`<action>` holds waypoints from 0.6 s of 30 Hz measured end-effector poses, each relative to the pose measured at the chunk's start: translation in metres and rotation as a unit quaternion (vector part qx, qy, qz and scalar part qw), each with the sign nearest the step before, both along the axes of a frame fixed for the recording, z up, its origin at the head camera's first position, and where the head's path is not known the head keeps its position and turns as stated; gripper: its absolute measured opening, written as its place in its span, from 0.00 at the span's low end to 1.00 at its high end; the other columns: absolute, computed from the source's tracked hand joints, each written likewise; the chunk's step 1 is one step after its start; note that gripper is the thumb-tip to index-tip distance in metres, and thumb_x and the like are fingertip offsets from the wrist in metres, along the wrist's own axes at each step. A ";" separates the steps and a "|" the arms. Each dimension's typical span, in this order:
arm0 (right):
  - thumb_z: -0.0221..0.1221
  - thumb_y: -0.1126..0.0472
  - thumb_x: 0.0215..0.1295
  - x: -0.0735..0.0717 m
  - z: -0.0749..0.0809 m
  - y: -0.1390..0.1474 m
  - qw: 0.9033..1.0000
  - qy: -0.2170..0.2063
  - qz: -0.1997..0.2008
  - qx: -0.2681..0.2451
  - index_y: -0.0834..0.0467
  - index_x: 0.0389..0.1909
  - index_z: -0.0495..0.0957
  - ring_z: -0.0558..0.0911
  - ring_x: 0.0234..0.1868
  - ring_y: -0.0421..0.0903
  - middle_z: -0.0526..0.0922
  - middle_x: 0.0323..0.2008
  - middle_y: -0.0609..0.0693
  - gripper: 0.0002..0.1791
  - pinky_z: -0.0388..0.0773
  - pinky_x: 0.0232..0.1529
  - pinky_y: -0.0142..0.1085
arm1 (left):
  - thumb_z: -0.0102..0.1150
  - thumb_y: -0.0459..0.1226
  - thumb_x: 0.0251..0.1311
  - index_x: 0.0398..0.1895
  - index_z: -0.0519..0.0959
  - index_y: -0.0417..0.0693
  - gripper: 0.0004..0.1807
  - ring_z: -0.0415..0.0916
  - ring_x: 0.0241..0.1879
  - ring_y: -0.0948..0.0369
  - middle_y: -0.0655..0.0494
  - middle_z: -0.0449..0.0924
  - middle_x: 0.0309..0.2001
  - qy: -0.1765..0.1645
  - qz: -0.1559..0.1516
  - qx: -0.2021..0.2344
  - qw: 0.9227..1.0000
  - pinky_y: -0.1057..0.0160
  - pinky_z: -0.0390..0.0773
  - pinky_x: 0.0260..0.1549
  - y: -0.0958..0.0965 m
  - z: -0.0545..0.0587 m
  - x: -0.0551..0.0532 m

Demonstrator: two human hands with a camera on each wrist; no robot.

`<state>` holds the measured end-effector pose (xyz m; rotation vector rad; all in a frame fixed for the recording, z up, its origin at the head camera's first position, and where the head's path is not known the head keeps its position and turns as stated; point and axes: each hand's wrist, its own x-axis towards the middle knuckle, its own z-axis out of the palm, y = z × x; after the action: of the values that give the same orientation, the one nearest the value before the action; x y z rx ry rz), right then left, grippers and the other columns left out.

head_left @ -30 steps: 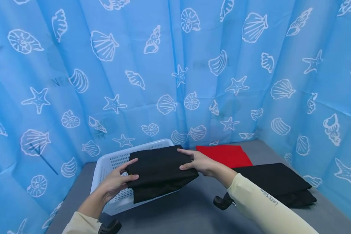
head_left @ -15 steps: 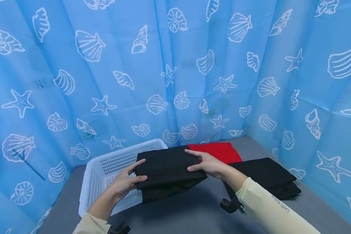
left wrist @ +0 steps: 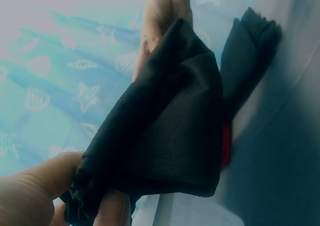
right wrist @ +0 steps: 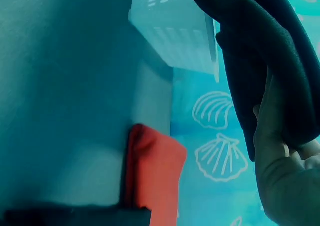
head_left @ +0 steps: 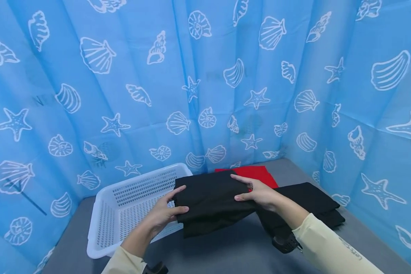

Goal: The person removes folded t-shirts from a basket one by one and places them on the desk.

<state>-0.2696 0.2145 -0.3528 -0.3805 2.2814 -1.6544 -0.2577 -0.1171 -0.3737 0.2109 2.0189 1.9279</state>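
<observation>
A folded black cloth is held up above the table between both hands, its lower layers drooping at the front. My left hand grips its left end, thumb on top and the other fingers partly hidden beneath. At the right end, my right hand holds the cloth the same way. In the left wrist view, the black cloth spans from the left thumb to the right hand. From the right wrist, the right hand shows with its fingers reaching under the folds.
A white slotted plastic basket stands at the left on the grey table. A red folded cloth lies at the back, with another black folded cloth at the right. A blue shell-patterned curtain surrounds the table.
Both hands have carried the black cloth rightward, from over the basket to beside it, exposing more of the basket's inside. The head view has turned slightly right. Both hands keep their hold.
</observation>
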 end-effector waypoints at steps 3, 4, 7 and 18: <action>0.66 0.59 0.61 0.006 0.000 0.010 1.000 -0.001 0.001 -0.009 0.54 0.76 0.57 0.67 0.66 0.59 0.62 0.70 0.63 0.44 0.77 0.56 0.44 | 0.70 0.35 0.57 0.74 0.62 0.54 0.42 0.75 0.54 0.49 0.37 0.51 0.71 0.003 -0.008 0.001 1.000 0.49 0.79 0.54 0.009 -0.001 0.001; 0.66 0.59 0.62 0.008 0.000 0.013 1.000 0.000 0.003 -0.011 0.54 0.76 0.56 0.66 0.66 0.59 0.61 0.70 0.64 0.44 0.77 0.56 0.45 | 0.70 0.35 0.57 0.74 0.63 0.54 0.41 0.75 0.53 0.49 0.37 0.51 0.71 0.005 -0.008 0.001 1.000 0.49 0.79 0.54 0.011 -0.001 0.001; 0.65 0.59 0.63 0.016 -0.001 0.023 1.000 -0.002 0.013 -0.019 0.55 0.77 0.54 0.65 0.66 0.60 0.60 0.71 0.65 0.43 0.76 0.57 0.45 | 0.70 0.34 0.56 0.74 0.63 0.54 0.41 0.76 0.53 0.49 0.36 0.51 0.71 0.002 -0.016 0.004 1.000 0.49 0.79 0.55 0.019 -0.001 0.002; 0.64 0.57 0.64 0.044 -0.011 0.060 1.000 0.000 -0.004 0.006 0.53 0.77 0.54 0.62 0.68 0.63 0.55 0.73 0.66 0.44 0.70 0.62 0.57 | 0.71 0.37 0.55 0.73 0.65 0.56 0.41 0.74 0.56 0.50 0.38 0.49 0.75 0.016 -0.044 -0.032 0.998 0.51 0.81 0.49 0.049 -0.002 0.017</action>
<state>-0.2259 0.2741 -0.3636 -0.3696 2.2943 -1.6441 -0.2407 -0.0684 -0.3755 0.3103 2.0516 1.8159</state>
